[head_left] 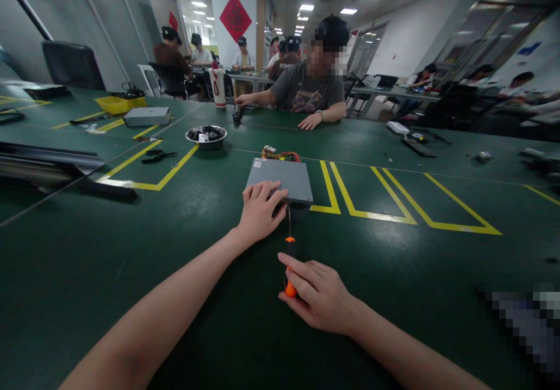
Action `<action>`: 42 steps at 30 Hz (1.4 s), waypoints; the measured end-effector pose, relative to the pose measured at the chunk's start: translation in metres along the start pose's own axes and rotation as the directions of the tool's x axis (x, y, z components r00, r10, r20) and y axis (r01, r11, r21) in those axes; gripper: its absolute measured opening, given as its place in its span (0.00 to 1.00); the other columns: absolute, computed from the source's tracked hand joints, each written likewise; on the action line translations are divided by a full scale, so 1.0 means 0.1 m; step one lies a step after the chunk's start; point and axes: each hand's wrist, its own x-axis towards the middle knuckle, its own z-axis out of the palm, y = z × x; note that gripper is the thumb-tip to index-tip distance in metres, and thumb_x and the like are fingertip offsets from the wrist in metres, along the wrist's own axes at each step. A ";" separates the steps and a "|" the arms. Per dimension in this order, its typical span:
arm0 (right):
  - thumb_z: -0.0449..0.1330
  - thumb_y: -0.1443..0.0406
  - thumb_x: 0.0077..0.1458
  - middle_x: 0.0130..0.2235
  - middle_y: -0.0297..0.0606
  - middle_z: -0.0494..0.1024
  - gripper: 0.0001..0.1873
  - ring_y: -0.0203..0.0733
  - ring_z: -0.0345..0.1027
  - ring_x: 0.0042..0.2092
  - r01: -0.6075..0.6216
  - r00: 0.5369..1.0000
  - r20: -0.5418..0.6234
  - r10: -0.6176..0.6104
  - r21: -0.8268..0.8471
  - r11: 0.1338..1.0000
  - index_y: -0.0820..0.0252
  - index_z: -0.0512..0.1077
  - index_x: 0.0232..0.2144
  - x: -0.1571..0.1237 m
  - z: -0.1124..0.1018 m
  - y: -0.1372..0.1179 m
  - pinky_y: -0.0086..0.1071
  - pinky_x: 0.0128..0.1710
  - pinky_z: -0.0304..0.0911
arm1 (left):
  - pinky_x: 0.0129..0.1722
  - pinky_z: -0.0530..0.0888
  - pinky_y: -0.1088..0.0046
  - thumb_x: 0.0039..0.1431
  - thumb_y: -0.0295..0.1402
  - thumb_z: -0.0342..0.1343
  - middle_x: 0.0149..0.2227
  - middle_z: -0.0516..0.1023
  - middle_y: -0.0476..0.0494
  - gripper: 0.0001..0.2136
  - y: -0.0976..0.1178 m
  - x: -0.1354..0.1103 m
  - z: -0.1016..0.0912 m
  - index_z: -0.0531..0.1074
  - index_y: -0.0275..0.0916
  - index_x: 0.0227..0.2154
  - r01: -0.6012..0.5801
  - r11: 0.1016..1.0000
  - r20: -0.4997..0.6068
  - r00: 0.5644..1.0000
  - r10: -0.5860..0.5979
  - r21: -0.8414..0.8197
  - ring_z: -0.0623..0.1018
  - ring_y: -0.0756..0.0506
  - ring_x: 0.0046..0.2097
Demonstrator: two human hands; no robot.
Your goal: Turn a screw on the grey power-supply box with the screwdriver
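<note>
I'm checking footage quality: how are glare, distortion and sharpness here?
Head view: pale glare on the green table; wide-angle stretching toward the edges; screwdriver and grey metal box fairly sharp; pixelation over the opposite person's head and at lower right.

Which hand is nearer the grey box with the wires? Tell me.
Left. The left hand rests on the grey box; the right hand is off it, on the near side, holding the screwdriver.

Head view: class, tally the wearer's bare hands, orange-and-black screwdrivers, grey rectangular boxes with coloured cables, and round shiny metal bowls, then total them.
Wearer's left hand and right hand: 2
Orange-and-black screwdriver: 1
Grey rectangular box with coloured cables: 1
Round shiny metal bowl: 1
Total: 5
</note>
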 end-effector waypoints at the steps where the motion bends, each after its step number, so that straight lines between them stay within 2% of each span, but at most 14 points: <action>1: 0.53 0.62 0.56 0.48 0.52 0.71 0.12 0.38 0.70 0.41 -0.007 1.000 0.002 0.007 0.016 1.000 0.66 0.65 0.40 -0.01 0.01 0.00 0.30 0.36 0.67 | 0.49 0.57 0.59 0.55 0.35 0.51 0.51 0.68 0.44 0.11 0.00 0.00 0.00 0.67 0.45 0.43 0.000 1.000 0.002 1.000 0.000 0.002 0.63 0.41 0.53; 5: 0.52 0.59 0.56 0.51 0.51 0.69 0.19 0.41 0.68 0.45 -0.063 0.993 0.108 0.058 0.050 0.997 0.66 0.62 0.47 0.01 -0.03 -0.01 0.32 0.40 0.68 | 0.49 0.57 0.60 0.56 0.35 0.50 0.51 0.68 0.44 0.11 0.00 0.00 -0.01 0.67 0.45 0.43 -0.003 1.000 0.012 1.000 0.003 0.009 0.63 0.42 0.54; 8: 0.50 0.61 0.58 0.53 0.50 0.66 0.21 0.42 0.68 0.47 -0.047 0.983 0.181 0.041 0.031 0.998 0.63 0.59 0.52 0.05 -0.07 -0.03 0.33 0.39 0.68 | 0.50 0.56 0.60 0.56 0.35 0.50 0.51 0.68 0.44 0.11 0.00 0.00 -0.01 0.67 0.45 0.43 -0.003 1.000 0.011 1.000 0.003 0.010 0.64 0.42 0.53; 10: 0.49 0.62 0.58 0.51 0.51 0.68 0.19 0.41 0.69 0.44 -0.030 0.988 0.155 0.029 0.008 1.000 0.63 0.61 0.50 0.06 -0.07 -0.03 0.33 0.37 0.68 | 0.50 0.56 0.60 0.56 0.35 0.50 0.51 0.68 0.44 0.11 0.00 0.00 -0.01 0.67 0.45 0.43 -0.004 1.000 0.014 1.000 0.004 0.011 0.64 0.42 0.53; 13: 0.50 0.61 0.58 0.49 0.54 0.70 0.15 0.40 0.71 0.40 -0.002 0.999 0.040 0.003 -0.004 1.000 0.66 0.63 0.44 0.06 -0.03 -0.03 0.32 0.34 0.68 | 0.49 0.56 0.59 0.56 0.35 0.50 0.51 0.68 0.44 0.11 0.00 0.00 -0.01 0.67 0.45 0.43 0.000 1.000 0.016 1.000 0.000 0.011 0.64 0.41 0.53; 16: 0.50 0.61 0.58 0.47 0.53 0.71 0.14 0.39 0.70 0.41 0.016 1.000 -0.016 -0.016 0.012 1.000 0.66 0.63 0.41 0.05 0.00 -0.02 0.31 0.35 0.68 | 0.49 0.56 0.59 0.56 0.35 0.50 0.51 0.68 0.44 0.11 0.00 0.00 -0.01 0.67 0.45 0.43 -0.003 1.000 0.012 1.000 0.003 0.011 0.64 0.41 0.53; 20: 0.49 0.59 0.58 0.50 0.52 0.69 0.20 0.42 0.68 0.47 -0.029 0.994 0.105 0.027 0.018 0.999 0.67 0.60 0.48 0.04 -0.03 -0.02 0.33 0.41 0.67 | 0.49 0.56 0.60 0.56 0.35 0.50 0.51 0.68 0.44 0.11 0.00 0.00 -0.01 0.67 0.44 0.43 -0.009 1.000 0.002 1.000 0.009 0.021 0.64 0.42 0.53; 23: 0.49 0.61 0.58 0.53 0.51 0.66 0.21 0.43 0.66 0.48 -0.028 0.983 0.180 0.029 -0.010 1.000 0.63 0.58 0.53 0.06 -0.06 -0.03 0.35 0.41 0.67 | 0.49 0.56 0.60 0.56 0.35 0.50 0.51 0.68 0.44 0.11 0.00 -0.01 0.00 0.67 0.44 0.43 -0.011 1.000 0.004 1.000 0.011 0.026 0.64 0.42 0.53; 29: 0.50 0.61 0.58 0.52 0.54 0.67 0.16 0.41 0.69 0.44 -0.013 0.994 0.109 0.013 -0.001 1.000 0.67 0.64 0.44 0.05 0.00 -0.03 0.34 0.39 0.67 | 0.49 0.56 0.60 0.55 0.34 0.51 0.51 0.68 0.44 0.11 0.00 -0.01 0.00 0.67 0.44 0.43 -0.010 1.000 -0.002 1.000 0.010 0.015 0.64 0.41 0.53; 32: 0.51 0.59 0.57 0.51 0.52 0.68 0.16 0.42 0.68 0.45 -0.038 0.994 0.106 0.035 0.029 0.999 0.67 0.65 0.42 0.03 0.02 -0.01 0.35 0.41 0.67 | 0.49 0.57 0.59 0.55 0.34 0.51 0.51 0.68 0.44 0.12 0.00 -0.01 0.00 0.67 0.45 0.43 -0.008 1.000 -0.006 1.000 0.008 0.009 0.64 0.41 0.53; 35: 0.51 0.58 0.57 0.52 0.52 0.67 0.20 0.44 0.66 0.49 -0.076 0.985 0.158 0.067 0.052 0.996 0.66 0.62 0.47 0.04 -0.01 -0.01 0.36 0.43 0.66 | 0.49 0.56 0.60 0.56 0.34 0.51 0.51 0.68 0.44 0.12 -0.01 -0.01 0.00 0.67 0.44 0.43 -0.005 1.000 -0.002 1.000 0.005 0.012 0.64 0.41 0.53; 38: 0.51 0.60 0.57 0.54 0.51 0.65 0.22 0.44 0.66 0.48 -0.058 0.976 0.211 0.051 0.027 0.998 0.62 0.58 0.52 0.05 -0.04 -0.02 0.37 0.42 0.67 | 0.49 0.56 0.60 0.56 0.35 0.50 0.51 0.68 0.44 0.12 -0.01 -0.01 0.01 0.67 0.44 0.43 -0.009 1.000 -0.003 1.000 0.009 0.019 0.64 0.41 0.53; 40: 0.51 0.61 0.57 0.53 0.50 0.66 0.19 0.43 0.67 0.46 -0.035 0.983 0.183 0.033 0.008 0.999 0.61 0.61 0.50 0.06 -0.04 -0.02 0.36 0.40 0.67 | 0.49 0.57 0.60 0.56 0.35 0.50 0.51 0.68 0.43 0.11 0.00 -0.01 0.00 0.67 0.44 0.43 -0.012 1.000 -0.006 1.000 0.012 0.019 0.64 0.41 0.53; 42: 0.52 0.60 0.57 0.52 0.51 0.68 0.16 0.41 0.69 0.43 -0.022 0.994 0.107 0.022 0.004 1.000 0.64 0.64 0.45 0.05 -0.01 -0.02 0.34 0.37 0.67 | 0.49 0.57 0.60 0.56 0.35 0.50 0.51 0.68 0.43 0.11 0.00 -0.01 0.00 0.67 0.44 0.43 -0.013 1.000 -0.008 1.000 0.013 0.018 0.64 0.41 0.53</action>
